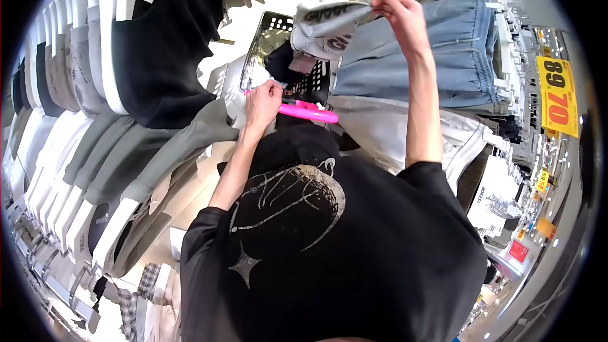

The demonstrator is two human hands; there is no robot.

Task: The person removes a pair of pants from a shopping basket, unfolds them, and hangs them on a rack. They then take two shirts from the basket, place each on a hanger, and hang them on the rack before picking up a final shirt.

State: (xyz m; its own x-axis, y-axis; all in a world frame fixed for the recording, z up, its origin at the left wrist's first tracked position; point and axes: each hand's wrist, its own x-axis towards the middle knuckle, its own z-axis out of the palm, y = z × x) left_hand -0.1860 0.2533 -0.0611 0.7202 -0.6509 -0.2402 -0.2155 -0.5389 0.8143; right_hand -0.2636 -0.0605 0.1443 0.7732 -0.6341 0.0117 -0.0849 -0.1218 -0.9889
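Pinching grey cloth point(322, 28) by its R end w/ fingertips of R hand point(404, 20), raised just to R of basket point(318, 81). Hanging leftward from R hand, over far part of basket, long axis running approx sideways & sagging, print partly lost in folds. Gripped by R hand, so much nearer to it than to L hand point(262, 106), low at near L side of basket, fingers curled closed, beside pink handle point(310, 113); can't tell if gripping handle or only next to it. Inside basket, under cloth: dark clothes point(280, 67), can't tell if touching cloth. To R of basket: blue pants point(453, 47), hung. To L of basket: black top point(171, 44), on hanger
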